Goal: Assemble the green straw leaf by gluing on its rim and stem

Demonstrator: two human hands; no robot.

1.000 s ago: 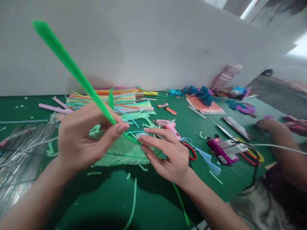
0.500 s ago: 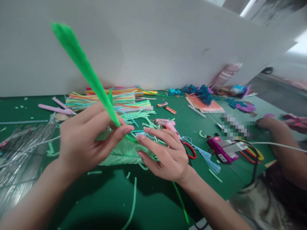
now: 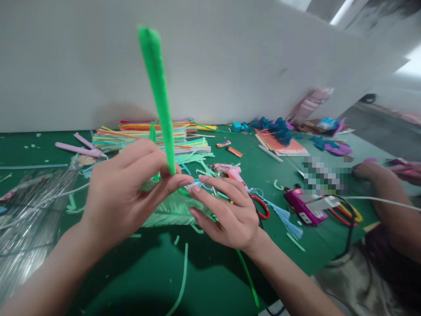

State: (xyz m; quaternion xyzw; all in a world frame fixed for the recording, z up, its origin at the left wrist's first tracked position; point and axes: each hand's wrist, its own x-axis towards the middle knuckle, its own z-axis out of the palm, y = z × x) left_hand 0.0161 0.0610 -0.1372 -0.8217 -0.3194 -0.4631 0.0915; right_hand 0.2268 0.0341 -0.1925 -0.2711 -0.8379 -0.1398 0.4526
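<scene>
My left hand [image 3: 131, 184] is closed, thumb and forefinger pinching the base of a bright green fuzzy pipe-cleaner piece [image 3: 161, 96]. Its long, folded, leaf-like blade stands nearly upright above the fingers. A smaller green tip pokes up behind the knuckles. Close by on the right, my right hand [image 3: 226, 210] has its fingers curled round the thin green stem, whose grip is partly hidden. A green tail [image 3: 248, 278] comes out below that hand. Beneath both hands lies a pale green fringed, feathery piece [image 3: 174, 213].
Coloured pipe cleaners [image 3: 144, 138] lie along the wall, left of a pink glue gun [image 3: 228, 168]. Lilac tongs [image 3: 79, 149] and wrapped wires [image 3: 29, 219] are at left. Red-handled scissors [image 3: 263, 208], a blue tassel [image 3: 286, 219] and a purple device [image 3: 304, 206] are right, near another person's arm [image 3: 388, 193].
The green blade has swung from leaning left to nearly upright. My left hand has turned and shifted slightly right, closer to my right hand, which has barely moved.
</scene>
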